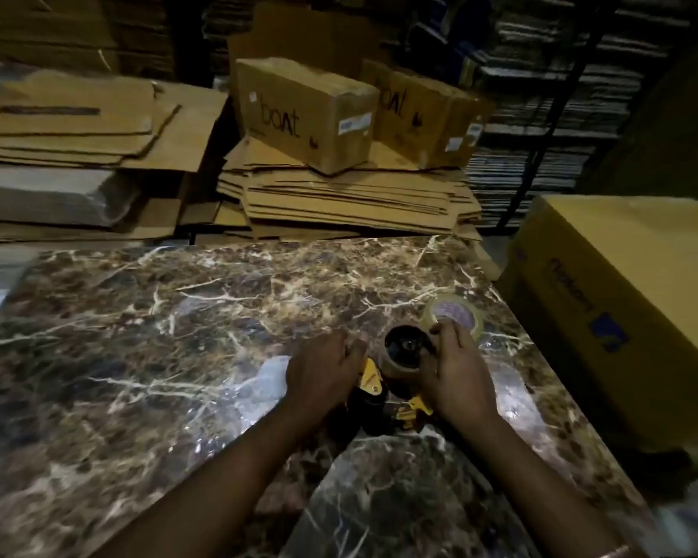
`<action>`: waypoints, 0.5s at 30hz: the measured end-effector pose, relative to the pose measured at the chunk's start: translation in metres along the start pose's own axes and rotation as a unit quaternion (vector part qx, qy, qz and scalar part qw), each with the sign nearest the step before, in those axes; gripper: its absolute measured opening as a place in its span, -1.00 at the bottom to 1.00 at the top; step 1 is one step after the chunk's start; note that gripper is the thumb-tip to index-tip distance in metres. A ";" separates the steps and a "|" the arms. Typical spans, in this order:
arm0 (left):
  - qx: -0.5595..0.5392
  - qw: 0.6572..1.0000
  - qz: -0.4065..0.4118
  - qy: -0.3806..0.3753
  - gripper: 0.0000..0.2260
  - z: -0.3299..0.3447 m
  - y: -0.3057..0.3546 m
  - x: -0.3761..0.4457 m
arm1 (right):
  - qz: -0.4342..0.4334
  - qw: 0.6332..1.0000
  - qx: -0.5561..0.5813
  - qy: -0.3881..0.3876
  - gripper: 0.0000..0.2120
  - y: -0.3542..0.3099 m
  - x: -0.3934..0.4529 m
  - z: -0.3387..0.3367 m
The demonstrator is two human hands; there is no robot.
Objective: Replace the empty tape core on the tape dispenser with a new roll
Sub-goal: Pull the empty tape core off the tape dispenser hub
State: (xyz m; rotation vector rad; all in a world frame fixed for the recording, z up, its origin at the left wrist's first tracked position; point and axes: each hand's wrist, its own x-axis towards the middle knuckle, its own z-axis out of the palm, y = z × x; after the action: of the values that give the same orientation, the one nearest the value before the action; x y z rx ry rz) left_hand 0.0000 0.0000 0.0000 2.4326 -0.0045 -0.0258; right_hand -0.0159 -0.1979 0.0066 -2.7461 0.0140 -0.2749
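Both forearms are bare from the lower edge of the head view up to the wrists, with no sleeves showing. The left hand (321,376) and right hand (458,374) wear no gloves. A thin, pale metallic bangle (611,552) circles the right forearm near the bottom edge.

The left hand (322,378) covers much of the tape dispenser (383,396), so its handle and the grip on it cannot be made out. The right hand (458,370) hides the near side of the core (404,354) and the near edge of the new roll (454,314). The print on the yellow box (605,316) is blurred, and the desk (178,336) is cut off at the bottom edge.
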 end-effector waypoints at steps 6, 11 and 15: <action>-0.096 0.993 -0.066 -0.013 -0.55 0.030 -0.015 0.015 | 0.197 0.962 0.178 -0.070 -0.74 0.015 -0.003 0.016; -0.142 0.989 -0.029 0.017 -0.63 0.041 -0.024 0.022 | 0.170 0.955 0.198 -0.141 -0.73 0.017 0.012 0.021; -0.224 0.972 -0.040 0.057 -0.66 0.044 -0.022 0.005 | 0.167 0.950 0.216 -0.150 -0.77 0.008 0.011 0.024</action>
State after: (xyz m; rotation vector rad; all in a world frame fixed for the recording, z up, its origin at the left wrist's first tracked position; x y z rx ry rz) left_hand 0.0038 -0.0117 -0.0480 1.9769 0.1376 0.0692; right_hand 0.0001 -0.1966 -0.0160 -2.2708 0.2968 0.2129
